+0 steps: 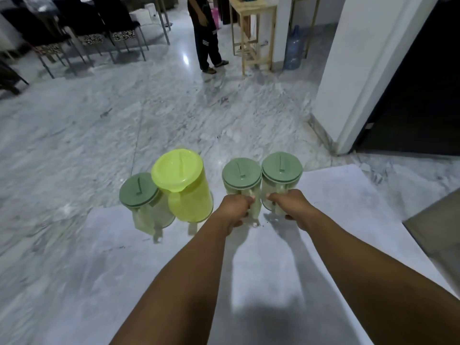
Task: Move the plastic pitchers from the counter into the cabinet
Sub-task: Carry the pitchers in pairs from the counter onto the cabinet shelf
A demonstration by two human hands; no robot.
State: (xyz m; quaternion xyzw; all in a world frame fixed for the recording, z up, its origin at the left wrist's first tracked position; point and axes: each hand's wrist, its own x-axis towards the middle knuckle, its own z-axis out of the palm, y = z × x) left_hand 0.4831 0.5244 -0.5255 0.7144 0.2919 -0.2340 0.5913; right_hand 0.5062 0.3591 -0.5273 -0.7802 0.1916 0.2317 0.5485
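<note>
Two bare forearms reach out from the near edge of the pale worktop (pixel 249 282) toward its far edge, where four lidded plastic pitchers stand in a rough row. The left hand (pixel 235 207) is clenched around the handle of the left sage-lidded pitcher (pixel 241 176), and the right hand (pixel 291 204) is wrapped the same way around the handle of the right sage-lidded pitcher (pixel 281 175); these two stand just beside each other near the middle of the far edge. Toward the far left corner stand a taller yellow-green pitcher (pixel 185 185) and, touching it on its left, a third sage-lidded pitcher (pixel 143 195), both untouched, their handles turned toward the near edge. The bodies look translucent and seem to hold no liquid, so they are probably light; thin rigid plastic of this kind should be stiff, smooth and a little slippery, and more likely to bounce than break if dropped. The handle is the sensible place to take hold, since the flat lids, each with a raised tab, might only be pressed on and could pop loose if lifted by them. No cabinet can be picked out in this view. No brand, label or readable writing shows on any pitcher or lid; motion blur would hide small print anyway.
</note>
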